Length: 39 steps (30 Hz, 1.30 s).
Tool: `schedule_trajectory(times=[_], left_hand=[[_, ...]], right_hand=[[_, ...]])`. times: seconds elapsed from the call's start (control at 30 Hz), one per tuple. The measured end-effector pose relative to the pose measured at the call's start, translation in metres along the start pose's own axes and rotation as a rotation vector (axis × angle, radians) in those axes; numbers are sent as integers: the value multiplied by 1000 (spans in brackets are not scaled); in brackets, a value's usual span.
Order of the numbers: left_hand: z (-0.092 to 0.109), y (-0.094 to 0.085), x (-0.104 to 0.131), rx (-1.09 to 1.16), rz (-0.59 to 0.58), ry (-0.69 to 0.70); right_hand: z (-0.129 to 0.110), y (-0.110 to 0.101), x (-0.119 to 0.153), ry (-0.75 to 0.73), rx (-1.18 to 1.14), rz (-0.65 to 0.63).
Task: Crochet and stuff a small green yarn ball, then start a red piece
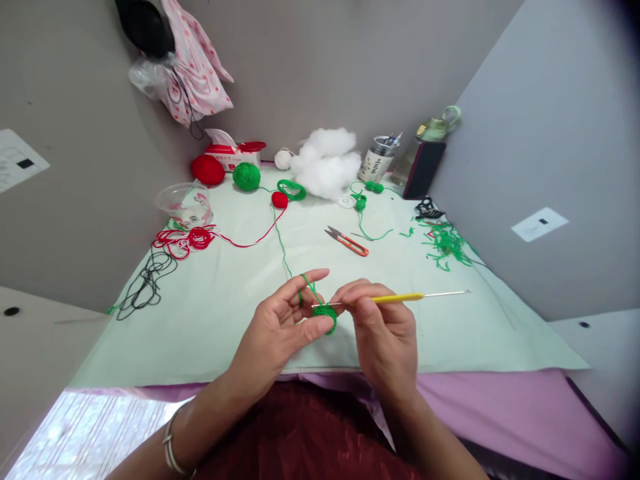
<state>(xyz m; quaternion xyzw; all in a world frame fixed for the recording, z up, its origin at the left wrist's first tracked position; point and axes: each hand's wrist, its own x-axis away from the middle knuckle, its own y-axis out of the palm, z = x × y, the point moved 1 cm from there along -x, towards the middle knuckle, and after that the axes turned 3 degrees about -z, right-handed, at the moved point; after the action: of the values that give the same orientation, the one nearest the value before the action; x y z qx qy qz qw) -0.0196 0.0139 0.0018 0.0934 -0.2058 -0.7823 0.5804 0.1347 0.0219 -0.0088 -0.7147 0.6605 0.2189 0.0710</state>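
Note:
Near the table's front edge, my left hand (280, 327) pinches a small green crocheted piece (325, 319) between thumb and fingers. Green yarn loops over its raised index finger and runs back across the cloth. My right hand (385, 330) is closed around a crochet hook with a yellow handle (399, 298). The hook's thin metal tip lies at the top edge of the green piece, and its other metal end points right. Beyond the hands, orange-handled thread snips (347, 241) lie on the pale green cloth (240, 293).
At the back stand red yarn (207, 171), green yarn (247, 177), white stuffing (327, 163), a pen holder (379, 159) and a phone (424, 170). A clear tub (186, 205) and black cord (150, 280) lie left, green scraps (447, 245) right.

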Motion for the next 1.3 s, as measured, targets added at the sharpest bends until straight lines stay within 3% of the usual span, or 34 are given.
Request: schedule_trajectory(times=[0.1,0.3,0.37,0.47,0.57,0.63,0.8,0.97,1.1,1.3], left_hand=[[2,0,-3,64,-8,-25],[2,-4,-7,265,-198,-94],[0,-3,-6,197,-174,-60],[-3,-1,-3,-15,-75,17],[-2,0,0,-121,-67,50],[0,-1,0,-95,-87,33],[2,-5,-1,-44,-41,-3],[2,-5,-1,-75,-36,33],[1,-6,1,-128,-21,63],[1,-4,6,-335,76,172]], right_hand=[[-1,-1,-2,26,-68,-1],[-6,-6,-10,194,-212,10],[-5,-5,-9,175,-194,-33],[-6,-2,-2,-13,57,-74],[-6,-2,4,-157,238,-38],[-5,-4,4,-136,177,-9],[-1,-5,-4,85,-88,-8],[-3,-3,-4,110,-157,-19],[-8,-6,1,20,-22,-45],[-18,-7,7,-281,391,-151]])
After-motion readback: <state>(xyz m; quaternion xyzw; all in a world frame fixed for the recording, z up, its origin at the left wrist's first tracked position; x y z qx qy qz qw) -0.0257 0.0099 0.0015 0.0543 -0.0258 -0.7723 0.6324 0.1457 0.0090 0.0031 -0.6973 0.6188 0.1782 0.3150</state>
